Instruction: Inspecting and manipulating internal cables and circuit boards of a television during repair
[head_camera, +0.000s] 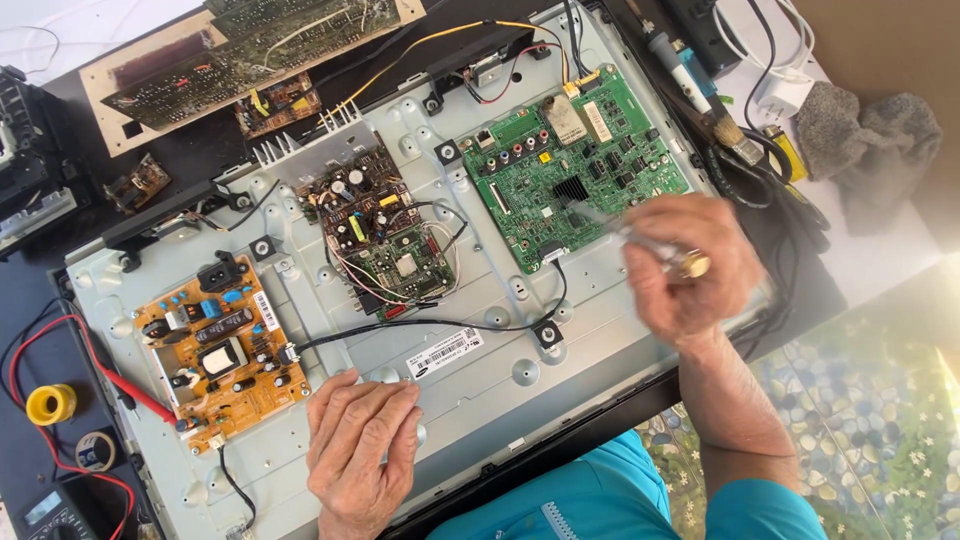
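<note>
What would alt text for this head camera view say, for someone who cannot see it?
A person's right hand holds a thin, blurred tool over a green circuit board, while the left hand rests flat on the grey metal back panel of an opened flat screen. An orange board sits to the left.

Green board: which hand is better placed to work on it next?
Right. The right hand holds a thin tool, blurred, whose tip is over the green board. The left hand lies flat on the metal chassis, away from it.
</note>
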